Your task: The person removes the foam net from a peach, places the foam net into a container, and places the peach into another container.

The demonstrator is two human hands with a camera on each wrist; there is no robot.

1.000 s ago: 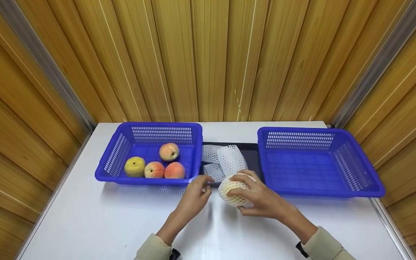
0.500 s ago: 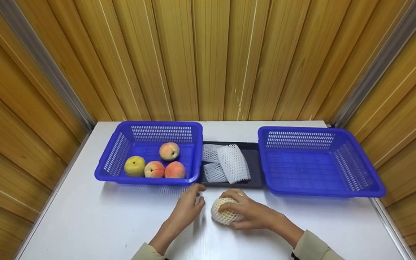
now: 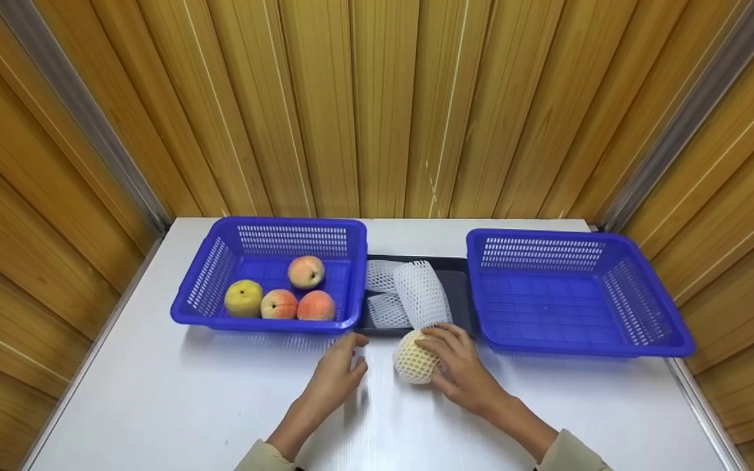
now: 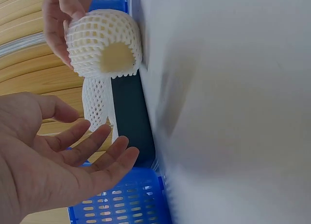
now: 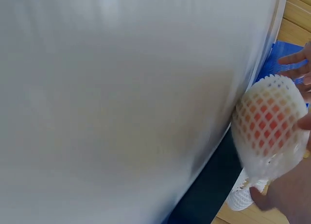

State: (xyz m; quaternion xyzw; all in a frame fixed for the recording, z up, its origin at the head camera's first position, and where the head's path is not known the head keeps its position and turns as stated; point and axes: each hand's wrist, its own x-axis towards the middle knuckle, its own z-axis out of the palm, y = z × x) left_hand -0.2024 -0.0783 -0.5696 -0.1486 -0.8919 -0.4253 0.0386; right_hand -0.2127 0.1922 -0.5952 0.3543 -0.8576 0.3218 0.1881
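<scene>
My right hand [image 3: 465,369] holds a peach [image 3: 414,358] wrapped in a white foam net, just in front of the black tray [image 3: 461,294]. In the left wrist view the net [image 4: 77,44] has a round opening with yellow fruit bare inside it. Red skin shows through the mesh of the wrapped peach [image 5: 267,122] in the right wrist view. My left hand [image 3: 340,366] is empty, fingers loosely bent, near the front corner of the left blue basket [image 3: 357,275]. Several foam net sleeves [image 3: 421,294] lie in the tray.
Several peaches, among them a pinkish one [image 3: 316,305], and a yellow fruit [image 3: 243,299] lie in the left basket. Another blue basket [image 3: 547,301] stands right of the tray. The white table [image 3: 154,405] ends at wood-patterned walls [image 3: 383,131].
The right hand brought the wrapped peach down toward me, then moved it slightly back up and turned it. The left hand has drawn back a little from the tray.
</scene>
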